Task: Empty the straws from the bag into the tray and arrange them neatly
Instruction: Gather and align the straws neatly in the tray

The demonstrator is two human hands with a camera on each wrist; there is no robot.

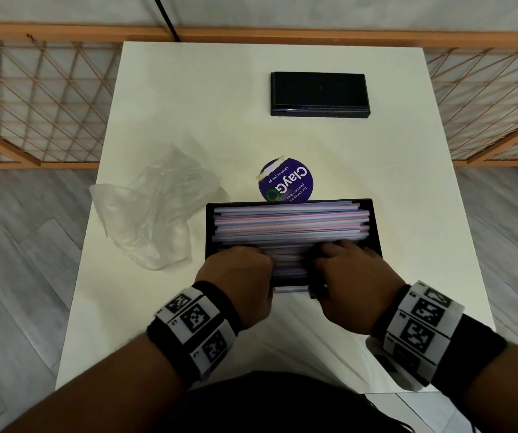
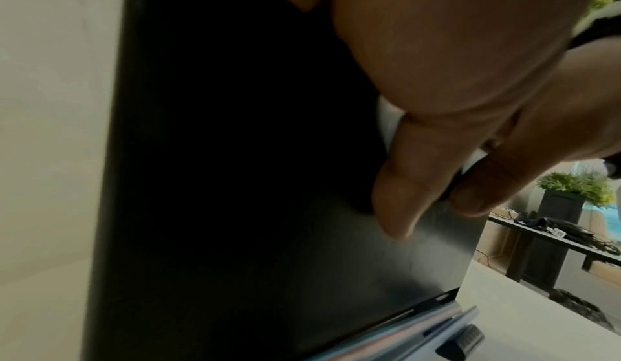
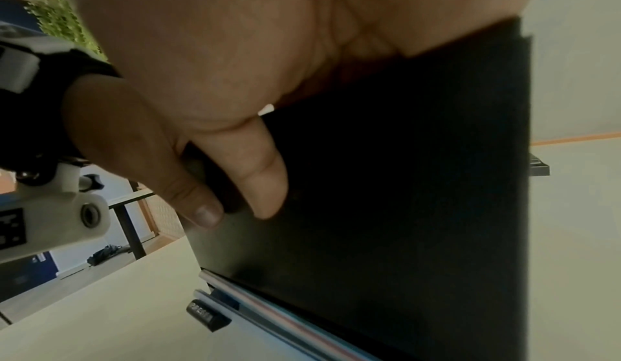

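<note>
From the head view, the black tray (image 1: 375,226) sits near the middle of the white table (image 1: 189,89), packed with pink-and-blue striped straws (image 1: 288,220) lying left to right. Both hands are at its near edge: the left hand (image 1: 239,276) and the right hand (image 1: 354,276) reach over the wall with fingers curled down onto the near straws. A few straws (image 1: 290,289) lie on the table just outside the near wall, between the hands. The empty clear bag (image 1: 154,210) lies crumpled left of the tray.

The wrist views add what the head view hides: each thumb presses the outside of the tray's near wall, so the left hand (image 2: 453,87) and the right hand (image 3: 218,74) each grasp that wall between thumb and fingers. They also show the stray straws (image 2: 420,332) from table level, next to a small black ridged knob (image 3: 206,316).

On the far side of the table lies a black box (image 1: 319,93), and a purple round sticker (image 1: 285,184) touches the tray's far wall. Beyond are a wooden lattice fence (image 1: 42,104), grey plank floor, and, in the left wrist view, a potted plant (image 2: 578,188) and a dark desk.
</note>
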